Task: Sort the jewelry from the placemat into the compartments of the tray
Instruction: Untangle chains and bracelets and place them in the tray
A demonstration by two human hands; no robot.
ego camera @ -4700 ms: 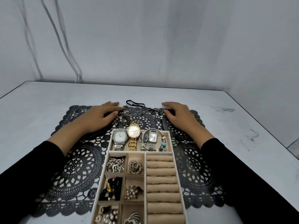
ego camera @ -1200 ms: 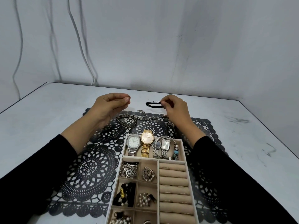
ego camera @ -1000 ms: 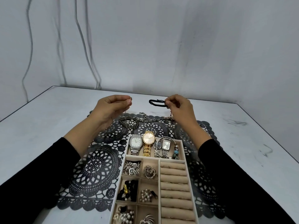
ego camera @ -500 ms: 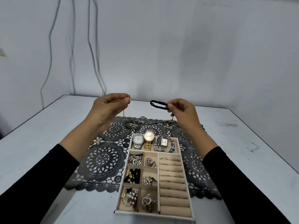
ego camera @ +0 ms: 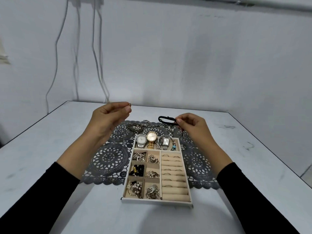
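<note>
Both my hands are raised above the far edge of the black lace placemat. My left hand pinches a tiny metal piece between thumb and forefinger; what it belongs to is too small to tell. My right hand pinches one end of a black cord bracelet, and a dark thread hangs below its fingers. A braided bracelet and a silver chain lie on the mat behind the beige tray. Three watches fill the tray's far compartment.
The tray's small left compartments hold chains, black beads, pearls and brooches, and ring rolls fill its right side. The tray sits on the placemat on a white table. Cables hang down the wall at back left.
Both hands have lifted off the placemat, each pinching something small. The view has pulled back and up, so the whole tray now shows.
</note>
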